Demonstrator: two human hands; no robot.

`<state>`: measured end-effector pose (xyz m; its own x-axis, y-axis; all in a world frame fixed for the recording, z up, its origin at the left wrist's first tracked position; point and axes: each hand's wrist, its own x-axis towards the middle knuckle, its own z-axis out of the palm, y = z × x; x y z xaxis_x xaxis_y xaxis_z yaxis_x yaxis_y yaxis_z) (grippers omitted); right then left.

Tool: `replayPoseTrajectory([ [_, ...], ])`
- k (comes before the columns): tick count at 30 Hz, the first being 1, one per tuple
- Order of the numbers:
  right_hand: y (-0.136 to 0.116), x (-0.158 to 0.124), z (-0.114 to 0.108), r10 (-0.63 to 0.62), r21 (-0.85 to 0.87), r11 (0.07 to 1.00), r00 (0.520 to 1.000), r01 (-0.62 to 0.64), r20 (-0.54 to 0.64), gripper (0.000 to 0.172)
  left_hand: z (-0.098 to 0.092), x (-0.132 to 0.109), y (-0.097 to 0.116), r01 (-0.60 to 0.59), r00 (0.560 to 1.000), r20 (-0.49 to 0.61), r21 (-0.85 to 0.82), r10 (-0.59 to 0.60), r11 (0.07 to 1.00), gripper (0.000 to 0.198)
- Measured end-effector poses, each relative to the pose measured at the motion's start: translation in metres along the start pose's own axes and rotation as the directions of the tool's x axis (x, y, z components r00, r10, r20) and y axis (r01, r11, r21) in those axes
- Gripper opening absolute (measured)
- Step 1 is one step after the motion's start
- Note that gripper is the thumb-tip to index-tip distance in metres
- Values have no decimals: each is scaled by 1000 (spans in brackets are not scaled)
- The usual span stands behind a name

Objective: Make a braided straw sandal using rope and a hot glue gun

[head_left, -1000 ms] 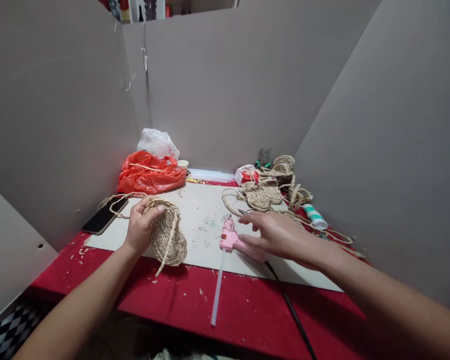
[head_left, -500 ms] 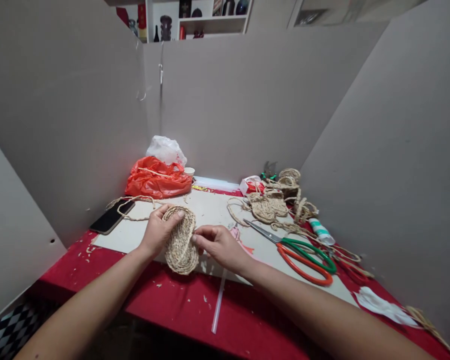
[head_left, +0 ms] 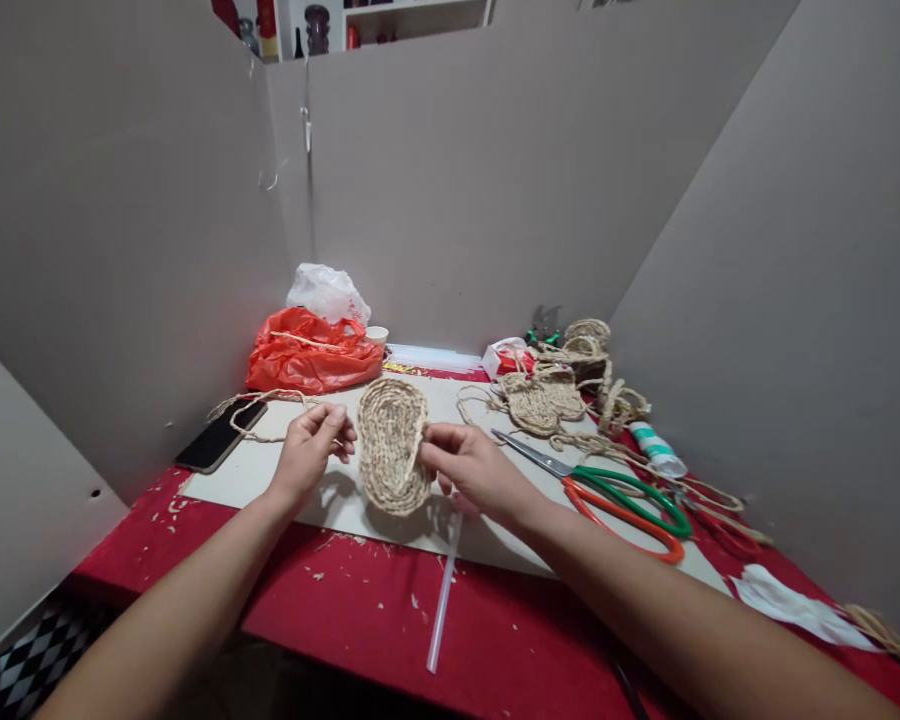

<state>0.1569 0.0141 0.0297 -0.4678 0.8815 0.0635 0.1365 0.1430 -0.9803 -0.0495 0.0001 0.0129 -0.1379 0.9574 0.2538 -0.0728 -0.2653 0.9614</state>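
Observation:
A woven straw shoe sole [head_left: 391,450], oval with a narrower waist, hangs upright above the pale board [head_left: 225,495]. My right hand [head_left: 469,462] pinches its right edge between thumb and fingers. Just off the left edge is my left hand [head_left: 319,445], its fingers bent and a little apart, holding nothing that I can see. A clear glue stick [head_left: 442,610] lies below my right hand across the board's front edge.
Scissors [head_left: 592,490] with green and orange handles lie right, near braided straw pieces [head_left: 544,400] and a green-and-white roll [head_left: 658,450]. A phone [head_left: 221,440] and straw cord lie left. Behind are a red plastic bag [head_left: 311,355] and grey partitions [head_left: 450,200].
My left hand has let go of the sole and sits slightly left of it. The sole, in my right hand, has moved right and up and faces me more squarely.

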Motion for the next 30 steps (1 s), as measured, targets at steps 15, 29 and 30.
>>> replayPoseTrajectory([
  [15,18,13,2,62,249,968,991,-30,-121,34,-21,25,-30,-8,998,-64,200,21,980,29],
  [29,10,11,-3,131,232,969,977,-91,-166,30,-15,20,-34,96,995,-33,250,-91,963,15],
  [30,10,11,-3,131,231,969,976,-89,-172,30,-15,20,-34,99,995,-29,253,-95,962,15],
])
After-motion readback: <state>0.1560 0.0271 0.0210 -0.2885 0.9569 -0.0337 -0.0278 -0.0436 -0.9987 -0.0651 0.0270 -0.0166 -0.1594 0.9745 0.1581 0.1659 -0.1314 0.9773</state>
